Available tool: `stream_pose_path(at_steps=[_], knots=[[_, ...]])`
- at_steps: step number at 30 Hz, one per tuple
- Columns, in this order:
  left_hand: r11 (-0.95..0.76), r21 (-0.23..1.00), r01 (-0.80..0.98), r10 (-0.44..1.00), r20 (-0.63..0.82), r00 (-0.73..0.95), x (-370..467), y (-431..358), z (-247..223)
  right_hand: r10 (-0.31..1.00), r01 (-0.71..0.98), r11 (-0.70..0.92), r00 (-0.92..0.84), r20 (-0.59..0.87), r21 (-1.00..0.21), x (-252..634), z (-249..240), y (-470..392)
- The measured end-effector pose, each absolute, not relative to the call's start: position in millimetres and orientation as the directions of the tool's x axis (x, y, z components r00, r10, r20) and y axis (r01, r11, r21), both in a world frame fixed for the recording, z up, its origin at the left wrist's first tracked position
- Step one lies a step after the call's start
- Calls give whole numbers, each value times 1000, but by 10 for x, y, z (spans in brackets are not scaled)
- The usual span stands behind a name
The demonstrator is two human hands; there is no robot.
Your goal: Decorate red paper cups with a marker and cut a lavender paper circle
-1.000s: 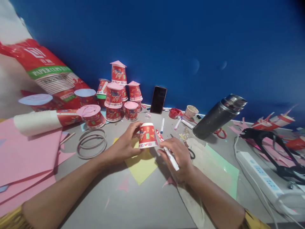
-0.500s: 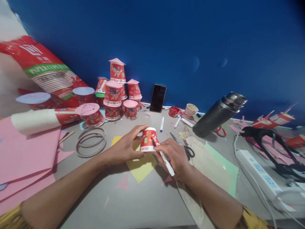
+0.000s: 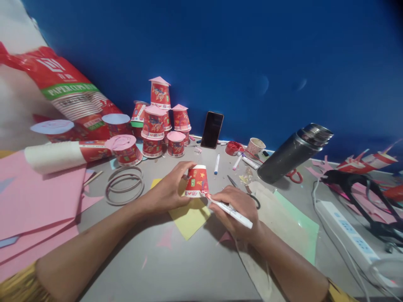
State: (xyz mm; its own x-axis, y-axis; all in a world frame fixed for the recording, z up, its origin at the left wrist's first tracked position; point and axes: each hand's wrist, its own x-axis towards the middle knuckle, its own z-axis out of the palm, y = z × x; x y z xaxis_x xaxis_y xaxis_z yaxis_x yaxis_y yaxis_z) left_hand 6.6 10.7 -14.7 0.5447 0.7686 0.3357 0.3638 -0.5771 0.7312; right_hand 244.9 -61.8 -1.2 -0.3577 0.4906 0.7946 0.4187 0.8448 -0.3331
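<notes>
My left hand (image 3: 171, 188) grips a red paper cup (image 3: 197, 180) by its left side. The cup is upside down, its white rim low and its base up, above a yellow paper sheet (image 3: 189, 222). In my right hand (image 3: 237, 207) is a white marker (image 3: 234, 214), slanting with its tip end at the cup's lower right edge. Whether the tip touches the cup I cannot tell. Partly behind my right hand lie black-handled scissors (image 3: 233, 182). A blue-capped marker (image 3: 217, 164) lies beyond the cup.
Stacked red cups with pink paper tops (image 3: 154, 123) stand at the back left, near a phone (image 3: 212, 130). Tape rings (image 3: 124, 186) and pink paper (image 3: 40, 201) lie left. A dark flask (image 3: 292, 153) leans on the right, by a white power strip (image 3: 349, 235).
The marker's tip has moved down from the cup's printed side to near its rim, and its shaft now lies flatter. The whole view has shifted slightly, with things appearing further right.
</notes>
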Motion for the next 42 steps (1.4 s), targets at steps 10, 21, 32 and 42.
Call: stream_pose_path(at_steps=[10, 21, 32, 42], knots=[[-582, 735, 347, 762, 345, 547, 67, 92, -116, 481, 427, 849, -375, 793, -313, 2430, 16, -621], [-599, 718, 356, 756, 359, 547, 69, 94, -113, 490, 430, 845, -385, 782, -318, 2427, -23, -609], [-575, 743, 343, 765, 341, 546, 74, 104, -117, 510, 443, 833, -378, 773, -332, 2430, 11, -624], [-571, 746, 342, 771, 343, 537, 74, 105, -110, 512, 468, 824, -369, 775, -321, 2437, 0, -614]])
